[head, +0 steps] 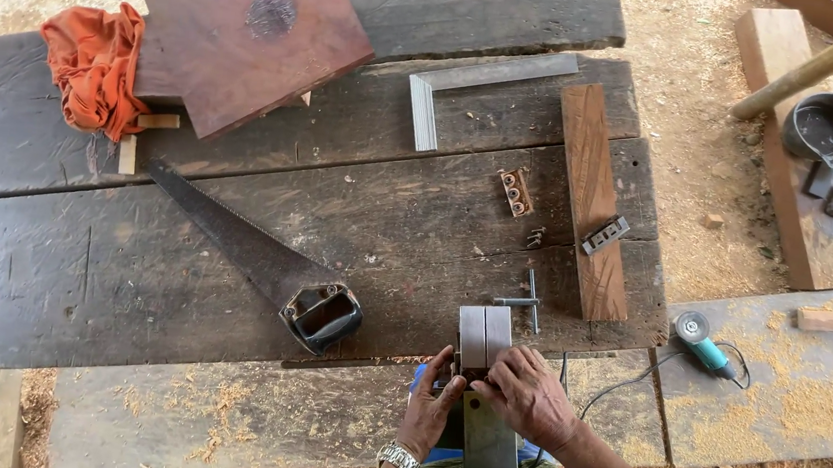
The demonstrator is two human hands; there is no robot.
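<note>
Both hands rest at the near edge of the dark plank bench. My left hand, with a metal watch on the wrist, grips the left side of a grey metal tool. My right hand lies over the tool's middle, fingers curled on it. The tool has a ribbed grey block at the far end and a flat metal plate toward me; its middle is hidden by my fingers. A small T-shaped key lies just beyond the tool.
A hand saw lies diagonally to the left. Farther off are an orange cloth, a reddish board, a metal square and a wooden block with a small metal part. An angle grinder lies at right.
</note>
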